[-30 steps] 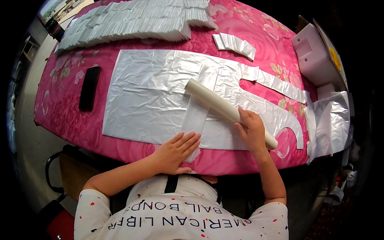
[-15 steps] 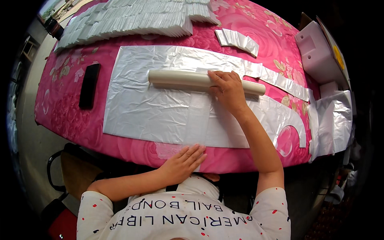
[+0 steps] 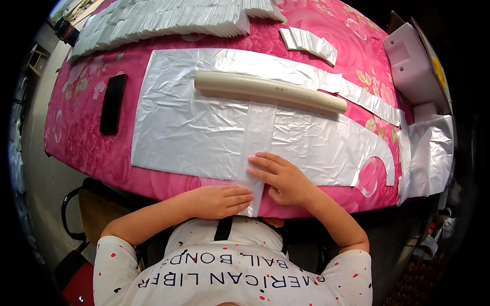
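A large silvery-white plastic bag (image 3: 189, 132) with handle cut-outs lies flat in front of me. Across its far half rests a long off-white tube (image 3: 270, 91), touched by neither hand. A narrow folded plastic strip (image 3: 259, 125) runs from beneath the tube over the bag to the table's near edge. My left hand (image 3: 223, 201) lies flat on the strip's near end, fingers outstretched and together. Just beyond it, my right hand (image 3: 280, 178) presses extended fingers onto the strip, its thumb bent beneath. Neither hand grips anything visible.
A black phone-like slab (image 3: 113, 104) lies left of the bag. Piles of folded plastic (image 3: 178, 23) cover the far left, with a smaller fanned stack (image 3: 309, 45) nearby. A white foam box (image 3: 411, 58) stands right, near more plastic bags (image 3: 426, 155). The tablecloth (image 3: 84, 132) is pink.
My right hand has left the tube and come down to the strip by the near edge. The tube now lies slightly farther away. My left hand has shifted slightly nearer, onto the strip's end.
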